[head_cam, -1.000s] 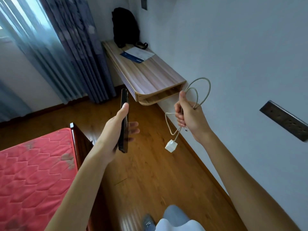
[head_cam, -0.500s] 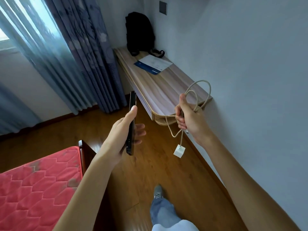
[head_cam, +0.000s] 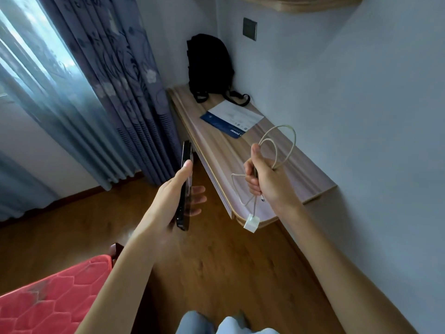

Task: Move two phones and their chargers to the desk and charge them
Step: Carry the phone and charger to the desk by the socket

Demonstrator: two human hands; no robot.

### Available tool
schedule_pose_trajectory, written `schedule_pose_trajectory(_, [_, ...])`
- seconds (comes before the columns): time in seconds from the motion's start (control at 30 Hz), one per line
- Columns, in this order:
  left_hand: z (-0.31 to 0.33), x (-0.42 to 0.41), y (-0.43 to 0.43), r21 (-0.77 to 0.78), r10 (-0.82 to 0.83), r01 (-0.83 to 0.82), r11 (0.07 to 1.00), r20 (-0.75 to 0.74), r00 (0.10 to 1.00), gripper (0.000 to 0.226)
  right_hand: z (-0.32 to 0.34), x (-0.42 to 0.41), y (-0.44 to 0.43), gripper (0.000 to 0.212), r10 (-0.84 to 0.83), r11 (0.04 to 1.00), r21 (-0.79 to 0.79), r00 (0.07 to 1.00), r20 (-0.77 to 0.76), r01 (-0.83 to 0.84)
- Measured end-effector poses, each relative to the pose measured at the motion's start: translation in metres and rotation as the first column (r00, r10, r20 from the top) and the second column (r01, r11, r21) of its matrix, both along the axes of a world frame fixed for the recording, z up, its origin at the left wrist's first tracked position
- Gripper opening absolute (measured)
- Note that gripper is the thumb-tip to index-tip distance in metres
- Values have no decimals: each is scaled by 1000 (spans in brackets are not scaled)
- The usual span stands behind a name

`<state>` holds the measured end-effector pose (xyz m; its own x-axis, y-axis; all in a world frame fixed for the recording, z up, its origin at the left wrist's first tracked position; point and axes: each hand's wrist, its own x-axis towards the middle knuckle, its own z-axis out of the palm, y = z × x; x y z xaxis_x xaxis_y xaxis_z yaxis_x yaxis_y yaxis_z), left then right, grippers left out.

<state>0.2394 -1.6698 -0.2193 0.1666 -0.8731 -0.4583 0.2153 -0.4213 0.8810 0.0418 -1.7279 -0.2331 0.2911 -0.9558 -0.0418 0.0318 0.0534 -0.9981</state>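
The long pale wooden wall-mounted desk [head_cam: 243,153] runs from 12 o'clock toward its rounded near corner at 3 o'clock; its middle and near stretch lie bare, and open wooden floor [head_cam: 216,266] spreads below. One slim black phone [head_cam: 186,186], edge-on, is clasped in the left hand [head_cam: 173,198] just left of the desk's front edge. The right hand [head_cam: 267,179] is closed around one looped cream charging cable [head_cam: 279,145] over the near desk end, its single white cube plug [head_cam: 251,223] dangling at the corner. At the far end stand one black backpack [head_cam: 209,66] and one blue-and-white leaflet [head_cam: 232,119]. Blue patterned curtains [head_cam: 115,88] hang at 10 o'clock; a red quilted mattress [head_cam: 50,300] fills 7 o'clock.
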Motion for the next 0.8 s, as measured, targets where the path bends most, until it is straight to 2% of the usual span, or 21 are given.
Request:
schedule_pose_trajectory(0.1, [-6, 16, -37, -25, -15, 15, 1000, 29, 999, 68, 0, 15, -37, 55, 3, 1000, -11, 1000, -1, -3])
schedule_pose_trajectory(0.2, [-11, 36, -76, -44, -35, 37, 998, 27, 999, 75, -1, 35, -76, 54, -14, 1000, -3, 1000, -1, 14])
schedule_pose_trajectory(0.3, [-12, 63, -120, -72, -79, 81, 994, 28, 996, 64, -4, 59, -115, 54, -44, 999, -14, 999, -14, 43])
schedule_pose_trajectory(0.5, [-7, 128, -213, -91, -148, 149, 985, 17, 989, 60, -4, 112, -195, 56, -148, 989, -30, 986, -78, 146])
schedule_pose_trajectory(0.8, [-14, 207, -331, -70, -226, 225, 972, -4, 974, 61, -10, 175, -300, 56, -208, 976, 51, 973, -97, 213])
